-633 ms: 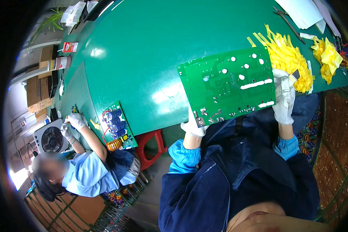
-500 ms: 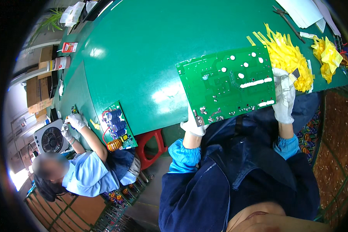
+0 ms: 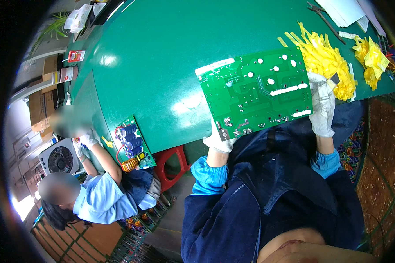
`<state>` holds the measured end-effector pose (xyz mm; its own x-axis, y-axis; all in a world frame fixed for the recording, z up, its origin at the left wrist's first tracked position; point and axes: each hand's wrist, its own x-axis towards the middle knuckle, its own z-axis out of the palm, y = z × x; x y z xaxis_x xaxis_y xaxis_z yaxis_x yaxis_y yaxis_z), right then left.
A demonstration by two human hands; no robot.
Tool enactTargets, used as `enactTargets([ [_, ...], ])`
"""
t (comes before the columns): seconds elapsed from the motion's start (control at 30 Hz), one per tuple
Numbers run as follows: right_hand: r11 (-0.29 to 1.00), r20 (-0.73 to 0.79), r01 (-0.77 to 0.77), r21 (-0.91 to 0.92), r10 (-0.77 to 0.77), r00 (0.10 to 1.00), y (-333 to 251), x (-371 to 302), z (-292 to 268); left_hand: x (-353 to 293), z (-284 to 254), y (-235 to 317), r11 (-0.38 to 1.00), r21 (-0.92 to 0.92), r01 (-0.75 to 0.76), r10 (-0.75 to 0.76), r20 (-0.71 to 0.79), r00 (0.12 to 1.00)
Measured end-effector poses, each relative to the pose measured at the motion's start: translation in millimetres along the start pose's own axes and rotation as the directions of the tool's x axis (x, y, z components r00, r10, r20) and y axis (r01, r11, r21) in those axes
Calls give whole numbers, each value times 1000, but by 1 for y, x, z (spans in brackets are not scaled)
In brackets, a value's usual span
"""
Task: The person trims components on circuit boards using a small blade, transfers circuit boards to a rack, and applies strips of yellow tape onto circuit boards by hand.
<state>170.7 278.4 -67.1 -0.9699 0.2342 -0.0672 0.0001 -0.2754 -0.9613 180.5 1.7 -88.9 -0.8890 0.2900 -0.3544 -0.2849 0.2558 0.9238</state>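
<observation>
A large green circuit board [image 3: 256, 92] is held up over the near edge of the table, its flat side with solder joints and white blobs facing me. My left hand [image 3: 217, 141], in a white glove, grips the lower left corner, with most of its fingers hidden behind the board. At the right edge my gloved right hand [image 3: 323, 107] is closed on the same board. A small dark grey piece [image 3: 335, 78] shows by its fingers; whether the hand holds it I cannot tell. Just beyond that hand lies a heap of yellow tape strips [image 3: 327, 57].
The green table [image 3: 162, 52] carries pliers [image 3: 324, 21], papers [image 3: 344, 15] and a smaller yellow bunch [image 3: 371, 61] at the far right. To the left lies another circuit board [image 3: 134, 140] with blue capacitors. A co-worker [image 3: 103, 193] sits beyond a red stool [image 3: 171, 166].
The board has shifted slightly left and tilted a little, and a bright white strip now shows along its upper left edge. Both my hands keep their hold. The co-worker's hands have moved slightly.
</observation>
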Motion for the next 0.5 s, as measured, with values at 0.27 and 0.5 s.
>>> enactTargets([
  [0.27,999,-10,36,6,-36,999,-2,1,5,-3,0,11,718,-687,113,-120,37,992],
  [0.5,998,-22,52,20,-52,998,-5,3,4,1,2,5,889,-456,34,-26,24,999],
])
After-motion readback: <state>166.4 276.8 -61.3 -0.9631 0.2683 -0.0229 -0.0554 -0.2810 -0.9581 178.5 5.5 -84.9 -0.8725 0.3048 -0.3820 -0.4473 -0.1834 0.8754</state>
